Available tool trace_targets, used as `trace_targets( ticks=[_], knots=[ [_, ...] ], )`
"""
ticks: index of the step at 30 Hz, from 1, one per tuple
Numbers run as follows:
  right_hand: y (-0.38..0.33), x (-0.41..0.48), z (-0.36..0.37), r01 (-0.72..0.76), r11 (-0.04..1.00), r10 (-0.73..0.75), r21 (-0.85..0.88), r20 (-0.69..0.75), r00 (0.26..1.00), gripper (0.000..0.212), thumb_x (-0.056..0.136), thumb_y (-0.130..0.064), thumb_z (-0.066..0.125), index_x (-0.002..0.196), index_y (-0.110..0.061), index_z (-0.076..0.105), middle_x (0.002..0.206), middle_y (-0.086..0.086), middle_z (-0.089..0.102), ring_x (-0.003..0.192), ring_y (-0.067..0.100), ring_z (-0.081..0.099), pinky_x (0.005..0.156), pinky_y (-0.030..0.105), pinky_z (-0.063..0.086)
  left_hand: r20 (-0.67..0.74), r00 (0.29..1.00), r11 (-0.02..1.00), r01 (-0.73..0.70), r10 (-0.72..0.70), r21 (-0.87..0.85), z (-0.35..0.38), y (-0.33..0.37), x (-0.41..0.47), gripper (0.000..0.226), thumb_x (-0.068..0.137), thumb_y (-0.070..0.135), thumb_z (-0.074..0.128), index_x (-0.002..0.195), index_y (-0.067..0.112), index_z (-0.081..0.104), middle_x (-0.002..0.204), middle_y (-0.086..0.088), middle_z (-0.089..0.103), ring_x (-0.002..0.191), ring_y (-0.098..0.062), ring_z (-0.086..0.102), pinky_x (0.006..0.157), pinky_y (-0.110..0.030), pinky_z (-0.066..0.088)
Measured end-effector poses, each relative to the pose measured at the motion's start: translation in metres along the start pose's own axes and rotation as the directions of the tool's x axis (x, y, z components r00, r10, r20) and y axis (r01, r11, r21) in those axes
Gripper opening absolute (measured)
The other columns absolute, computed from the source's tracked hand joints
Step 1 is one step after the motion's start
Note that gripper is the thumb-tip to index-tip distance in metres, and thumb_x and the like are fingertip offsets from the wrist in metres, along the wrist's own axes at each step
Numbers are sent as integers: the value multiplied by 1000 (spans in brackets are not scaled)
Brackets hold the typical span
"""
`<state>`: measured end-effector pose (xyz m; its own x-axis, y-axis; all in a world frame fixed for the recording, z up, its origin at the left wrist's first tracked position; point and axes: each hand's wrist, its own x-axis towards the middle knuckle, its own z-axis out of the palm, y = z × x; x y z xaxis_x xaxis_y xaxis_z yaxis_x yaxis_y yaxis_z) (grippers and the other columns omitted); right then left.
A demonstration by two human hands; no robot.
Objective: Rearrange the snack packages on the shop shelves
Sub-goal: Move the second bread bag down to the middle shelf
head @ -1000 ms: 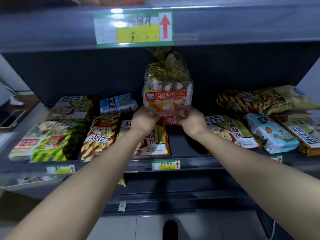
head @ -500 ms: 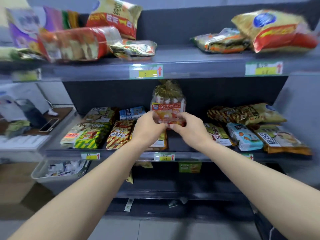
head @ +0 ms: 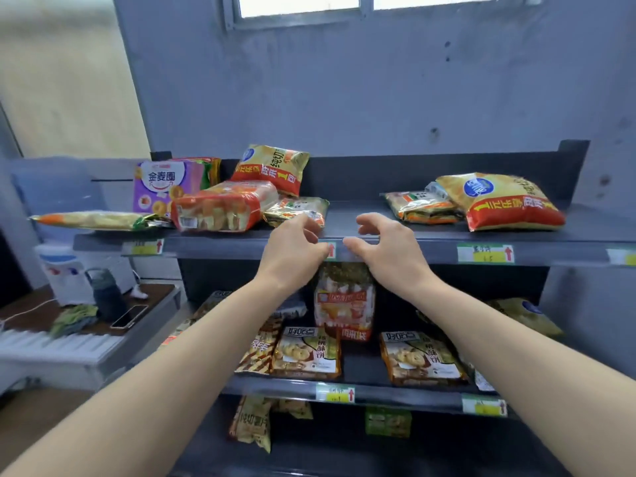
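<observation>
A clear bag with a gold tied top and an orange label point(head: 344, 304) stands upright at the back of the middle shelf point(head: 378, 390), free of both hands. My left hand point(head: 292, 249) and my right hand point(head: 385, 249) hover with curled, spread fingers in front of the top shelf's edge point(head: 413, 249), above that bag, holding nothing. On the top shelf lie a red-and-clear bread pack point(head: 223, 206), a gold-and-red bag point(head: 270, 168), a small gold pack point(head: 297, 210), a purple box point(head: 165, 185), and at the right a big gold-and-red bag point(head: 506, 203).
Flat biscuit packs point(head: 306, 352) point(head: 421, 359) lie on the middle shelf's front. More packs point(head: 251, 425) sit on the lowest shelf. To the left, a side table point(head: 41, 311) carries a dark bottle point(head: 106, 294), a phone point(head: 129, 316) and a water dispenser point(head: 65, 270).
Both hands let go of the gold-topped bag, which now stands on the middle shelf, and rose to the top shelf's edge. The view tilted upward.
</observation>
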<state>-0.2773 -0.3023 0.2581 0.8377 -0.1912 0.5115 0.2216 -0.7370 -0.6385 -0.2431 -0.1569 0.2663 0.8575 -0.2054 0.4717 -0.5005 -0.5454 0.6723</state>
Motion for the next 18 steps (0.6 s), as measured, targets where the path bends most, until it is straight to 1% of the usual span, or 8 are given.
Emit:
trace_targets(
  ticks=[5, 8, 11, 13, 14, 16, 17, 18],
  knots=[
    [-26, 32, 7, 48, 999, -48, -4, -24, 999, 45, 89, -29, 63, 130, -12, 54, 119, 3, 62, 113, 16, 55, 88, 18, 35, -38, 998, 999, -51, 51, 13, -23, -7, 30, 30, 83, 21, 69, 110, 10, 60, 99, -4, 65, 90, -17, 62, 80, -31, 53],
    [-39, 52, 28, 44, 999, -43, 16, -8, 999, 45, 90, -29, 63, 131, -13, 54, 119, 3, 63, 111, 17, 56, 89, 20, 37, -50, 997, 998, -49, 51, 47, -38, -26, 49, 30, 83, 21, 69, 110, 11, 60, 101, -4, 65, 89, -16, 62, 74, -26, 52],
    [-53, 73, 52, 48, 997, -48, 55, 15, 999, 43, 89, -28, 63, 129, -13, 55, 117, 3, 63, 107, 16, 57, 89, 23, 40, -78, 996, 996, -28, 34, 80, -58, -49, 69, 29, 83, 20, 68, 109, 10, 61, 103, -5, 66, 90, -17, 61, 79, -31, 53],
    [-63, 88, 70, 23, 994, -28, 110, 52, 998, 43, 89, -30, 63, 128, -12, 56, 114, 1, 62, 102, 14, 56, 89, 25, 44, -122, 993, 995, 15, -3, 102, -77, -65, 85, 34, 85, 20, 66, 116, 8, 59, 112, -7, 64, 97, -19, 59, 84, -34, 53],
    [-68, 97, 79, 5, 992, -14, 126, 71, 997, 44, 89, -33, 63, 128, -12, 56, 114, 1, 63, 102, 15, 57, 92, 28, 46, -153, 988, 992, 48, -31, 114, -88, -74, 94, 37, 86, 21, 65, 119, 7, 57, 116, -8, 62, 102, -21, 58, 85, -35, 52],
    [-78, 115, 98, -51, 985, 32, 164, 119, 992, 49, 89, -39, 61, 128, -10, 55, 119, 2, 63, 108, 18, 58, 97, 35, 46, -212, 973, 981, 126, -93, 147, -108, -92, 111, 40, 88, 24, 62, 123, 6, 55, 122, -11, 61, 107, -24, 57, 85, -34, 49],
    [-84, 124, 107, -95, 979, 67, 182, 154, 986, 52, 90, -40, 60, 130, -8, 54, 124, 4, 61, 112, 19, 57, 97, 33, 46, -227, 965, 970, 174, -133, 170, -117, -101, 119, 41, 89, 27, 60, 123, 6, 53, 122, -11, 60, 108, -25, 56, 82, -33, 47],
    [-90, 132, 116, -147, 971, 110, 190, 196, 974, 54, 90, -41, 58, 131, -6, 53, 124, 4, 60, 111, 19, 56, 92, 29, 46, -226, 958, 954, 223, -176, 203, -124, -108, 126, 42, 90, 30, 59, 123, 5, 52, 122, -12, 59, 108, -27, 55, 79, -32, 43]
  ],
)
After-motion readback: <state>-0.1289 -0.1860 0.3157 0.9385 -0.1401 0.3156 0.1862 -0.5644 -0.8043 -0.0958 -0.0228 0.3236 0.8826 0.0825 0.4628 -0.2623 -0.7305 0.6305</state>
